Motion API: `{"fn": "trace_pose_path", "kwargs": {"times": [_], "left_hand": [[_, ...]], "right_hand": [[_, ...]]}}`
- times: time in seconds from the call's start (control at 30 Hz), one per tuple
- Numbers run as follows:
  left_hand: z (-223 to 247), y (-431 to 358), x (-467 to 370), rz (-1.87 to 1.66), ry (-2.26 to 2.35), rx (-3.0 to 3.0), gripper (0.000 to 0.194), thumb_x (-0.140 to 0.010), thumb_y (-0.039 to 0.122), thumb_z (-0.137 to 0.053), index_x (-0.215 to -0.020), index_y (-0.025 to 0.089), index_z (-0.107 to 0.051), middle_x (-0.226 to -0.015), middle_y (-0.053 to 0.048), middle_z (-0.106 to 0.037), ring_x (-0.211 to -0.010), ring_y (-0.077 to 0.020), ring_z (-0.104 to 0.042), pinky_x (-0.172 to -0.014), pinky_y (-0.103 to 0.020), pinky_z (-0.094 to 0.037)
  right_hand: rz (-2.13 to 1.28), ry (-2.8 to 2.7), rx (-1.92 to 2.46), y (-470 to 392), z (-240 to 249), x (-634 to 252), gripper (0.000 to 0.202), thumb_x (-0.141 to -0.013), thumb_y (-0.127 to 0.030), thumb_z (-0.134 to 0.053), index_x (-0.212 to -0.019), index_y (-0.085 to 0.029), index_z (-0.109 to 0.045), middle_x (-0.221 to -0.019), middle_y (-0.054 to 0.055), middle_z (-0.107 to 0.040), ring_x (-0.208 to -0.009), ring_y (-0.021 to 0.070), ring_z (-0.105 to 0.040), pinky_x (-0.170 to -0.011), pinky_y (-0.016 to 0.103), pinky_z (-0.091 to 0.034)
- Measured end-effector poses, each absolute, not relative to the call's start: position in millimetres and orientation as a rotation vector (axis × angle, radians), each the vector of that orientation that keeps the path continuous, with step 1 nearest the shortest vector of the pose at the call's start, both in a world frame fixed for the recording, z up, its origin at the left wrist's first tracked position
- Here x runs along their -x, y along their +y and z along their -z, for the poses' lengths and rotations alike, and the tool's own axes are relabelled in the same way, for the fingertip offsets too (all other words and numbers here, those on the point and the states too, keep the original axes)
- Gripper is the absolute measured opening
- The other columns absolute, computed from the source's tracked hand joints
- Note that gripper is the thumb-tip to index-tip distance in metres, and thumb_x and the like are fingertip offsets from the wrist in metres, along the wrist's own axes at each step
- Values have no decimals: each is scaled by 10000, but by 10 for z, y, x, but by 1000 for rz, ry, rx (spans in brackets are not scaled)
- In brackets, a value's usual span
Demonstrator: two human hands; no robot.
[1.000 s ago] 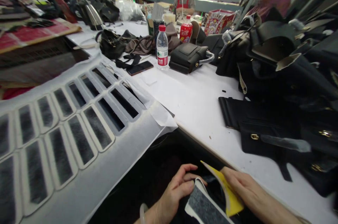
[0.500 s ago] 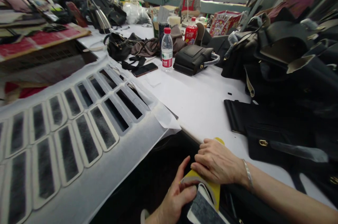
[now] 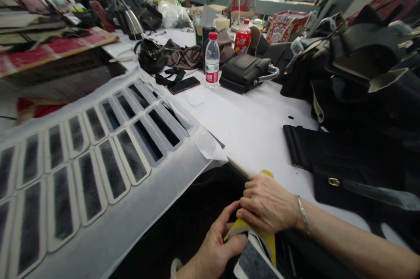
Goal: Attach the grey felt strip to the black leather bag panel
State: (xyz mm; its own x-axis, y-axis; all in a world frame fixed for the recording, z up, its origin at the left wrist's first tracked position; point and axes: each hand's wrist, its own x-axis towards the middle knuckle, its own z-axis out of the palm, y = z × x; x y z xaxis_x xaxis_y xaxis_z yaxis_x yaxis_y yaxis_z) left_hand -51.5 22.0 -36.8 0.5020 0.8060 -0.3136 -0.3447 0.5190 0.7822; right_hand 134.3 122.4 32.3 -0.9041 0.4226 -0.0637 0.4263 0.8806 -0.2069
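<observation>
Apparently both hands (image 3: 267, 209) grip yellow sheet (image 3: 267, 238).

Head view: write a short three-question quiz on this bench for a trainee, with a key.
1. True or false: the water bottle has a red cap.
2. What lies just left of the bottle on the table?
A. a phone
B. scissors
C. a cup
3. What colour is the sheet that both hands are on?

Key
1. True.
2. A: the dark phone lies flat beside the bottle.
3. Yellow. The right hand presses on it from above, and the left hand grips its lower edge with thumb and fingers, just above a grey felt piece.
</observation>
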Motion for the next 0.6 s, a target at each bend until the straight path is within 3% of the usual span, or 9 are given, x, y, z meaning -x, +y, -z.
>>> {"fn": "trace_pose_path", "kwargs": {"times": [0.1, 0.2, 0.27, 0.43, 0.6], "left_hand": [[316, 255, 524, -763, 749, -823, 626, -815, 441, -729, -1355, 195, -527, -826, -1, -550, -721, -125, -455, -697, -243, -383], [203, 300, 559, -685, 824, -1019, 294, -888, 386, -638, -1045, 139, -664, -772, 16, -488, -699, -113, -393, -655, -232, -339], [109, 331, 591, -600, 880, -1135, 240, -918, 362, -587, -889, 130, -643, -699, 39, -420, -644, -98, -344, -593, -229, -290], [-105, 403, 665, -482, 930, -1435, 124, -935, 257, -534, -857, 168, -572, -648, 68, -395, -569, -81, -311, -566, -230, -266], [-159, 408, 685, -428, 959, -1615, 110, -948, 249, -494, -861, 195, -533, -700, 47, -467, -604, -105, -410, -617, -231, -314]], "right_hand": [[370, 3017, -708, 1212, -320, -1364, 462, -1035, -407, -269, -702, -221, -528, -627, 1, -581, -572, 172, -451, -650, 385, -240], [371, 3012, -730, 1193, -319, -1384, 445, -1034, -402, -286, -703, -220, -521, -627, 3, -586, -577, 172, -464, -661, 384, -249], [346, 3021, -731, 1178, -314, -1390, 435, -1031, -389, -294, -701, -216, -517, -624, 8, -589, -572, 171, -466, -668, 386, -250], [305, 3013, -757, 1121, -284, -1398, 433, -1037, -360, -272, -710, -215, -514, -616, 9, -579, -555, 169, -459, -652, 394, -230], [273, 2982, -808, 1023, -236, -1417, 450, -1047, -364, -249, -719, -217, -521, -630, 14, -570, -567, 177, -455, -642, 397, -191]]}}
